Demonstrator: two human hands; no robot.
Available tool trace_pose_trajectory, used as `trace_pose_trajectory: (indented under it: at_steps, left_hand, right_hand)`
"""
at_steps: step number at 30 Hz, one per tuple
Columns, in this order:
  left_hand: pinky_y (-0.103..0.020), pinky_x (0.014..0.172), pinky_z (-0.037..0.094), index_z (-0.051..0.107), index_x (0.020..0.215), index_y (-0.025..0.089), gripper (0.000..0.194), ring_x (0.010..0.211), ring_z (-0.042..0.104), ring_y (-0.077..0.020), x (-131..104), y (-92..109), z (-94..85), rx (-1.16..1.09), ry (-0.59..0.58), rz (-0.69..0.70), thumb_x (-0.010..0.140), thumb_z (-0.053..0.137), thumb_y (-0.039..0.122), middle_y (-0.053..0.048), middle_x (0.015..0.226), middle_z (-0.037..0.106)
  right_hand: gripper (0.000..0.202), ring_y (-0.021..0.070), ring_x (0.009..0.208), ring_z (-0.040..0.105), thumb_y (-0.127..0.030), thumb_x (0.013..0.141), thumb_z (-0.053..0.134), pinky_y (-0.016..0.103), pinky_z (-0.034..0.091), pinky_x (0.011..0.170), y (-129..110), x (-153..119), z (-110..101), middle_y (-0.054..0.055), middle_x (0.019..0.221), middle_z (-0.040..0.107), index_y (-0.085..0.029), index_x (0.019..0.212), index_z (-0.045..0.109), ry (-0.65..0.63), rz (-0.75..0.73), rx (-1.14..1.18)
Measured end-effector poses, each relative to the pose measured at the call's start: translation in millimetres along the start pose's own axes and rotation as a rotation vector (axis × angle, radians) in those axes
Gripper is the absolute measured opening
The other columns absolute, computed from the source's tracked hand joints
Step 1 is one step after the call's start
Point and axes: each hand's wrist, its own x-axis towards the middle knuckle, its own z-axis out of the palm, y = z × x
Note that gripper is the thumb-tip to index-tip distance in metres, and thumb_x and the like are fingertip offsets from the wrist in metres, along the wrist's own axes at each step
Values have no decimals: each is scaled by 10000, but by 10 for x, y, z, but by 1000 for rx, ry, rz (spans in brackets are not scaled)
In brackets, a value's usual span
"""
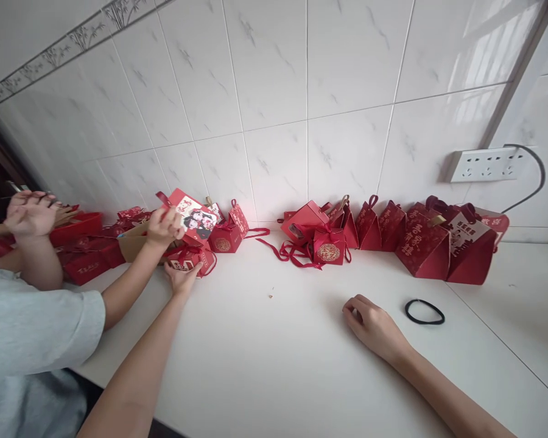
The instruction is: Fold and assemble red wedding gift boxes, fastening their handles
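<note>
My left hand (183, 281) reaches out to the left, its fingers and thumb around a small red gift box (189, 258) with pale printing and a red ribbon. Just above that box, a co-worker's hand (165, 227) holds a red box (194, 216) with a picture of figures on its front. Resting on the white table, my right hand (369, 321) is loosely curled, and no object shows in it. A black hair tie (424, 311) lies to the right of it.
Along the tiled wall stand several red gift boxes (369, 226), larger ones (422, 246) at right. Loose red ribbon (267, 243) trails near a box with a gold emblem (329, 246). A power strip (486, 165) is on the wall. Another raised hand (31, 213) is at far left.
</note>
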Motion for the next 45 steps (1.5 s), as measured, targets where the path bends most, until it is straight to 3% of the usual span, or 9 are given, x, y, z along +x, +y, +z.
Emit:
trace_pose_trajectory:
  at_steps: [12,18,21,25,30,34,36,39,45]
  left_hand:
    - [-592,1125,294,378,1121,224,746,1387,252,-369,-967,169,-565,-42,-59,-23,535,839,251,-139,1316,415]
    - [-557,1033,434,369,1158,238,792,1202,512,-310,-1483,295,-845,-189,-211,111,515,822,331,-107,1303,424]
    - [-509,1052,426,355,1224,235,851,1253,485,-314,-1824,613,-650,-349,-401,327,529,828,368,-121,1291,470]
    - [-438,968,500,315,1241,231,813,1150,553,-267,-2364,1102,-2,-582,-628,600,599,805,323,-141,1266,462]
    - [-522,975,474,286,1262,208,857,1208,487,-333,-2891,1147,631,-566,-676,641,600,819,319,-175,1272,395]
    - [-560,993,456,310,1331,224,874,1250,464,-367,-2854,971,582,-532,-991,774,636,815,390,-169,1304,428]
    - [-511,995,470,368,1327,239,662,1209,520,-310,-2746,977,479,-528,-1092,756,758,698,311,-140,1281,481]
    - [-439,946,508,495,1183,207,446,1097,594,-256,-2632,1074,390,-562,-1181,546,756,622,230,-107,1203,563]
    - [-390,775,553,562,948,182,301,924,619,-235,-2642,1163,435,-720,-1235,110,772,587,426,-66,959,617]
  right_hand:
    - [240,154,567,550,-316,830,362,309,470,585,43,-60,22,61,818,618,-210,720,547,34,-78,13]
    - [287,170,570,554,-391,850,375,330,480,595,17,-82,35,64,797,613,-217,703,550,77,-74,115]
    - [374,199,660,589,-516,871,373,375,506,677,4,-61,25,80,857,626,-217,750,563,93,-39,223]
    - [545,260,952,620,-691,855,360,416,551,752,27,-83,-67,133,1145,574,-224,1098,504,229,38,618]
    - [603,294,1190,537,-739,851,364,463,559,836,79,-182,-252,134,1403,383,-299,1263,344,303,26,934]
    - [552,294,1182,532,-689,858,443,491,465,990,115,-166,-319,131,1294,522,-238,1175,432,255,-36,709]
    - [522,288,1140,558,-664,872,443,485,439,1015,141,-137,-333,117,1215,586,-218,1143,469,241,-42,671]
    - [543,280,1118,581,-645,881,447,455,472,975,184,-117,-357,105,1215,607,-216,1214,473,214,-57,711]
    - [719,310,1249,506,-643,865,503,423,507,945,191,-166,-446,162,1414,460,-199,1417,382,137,-182,558]
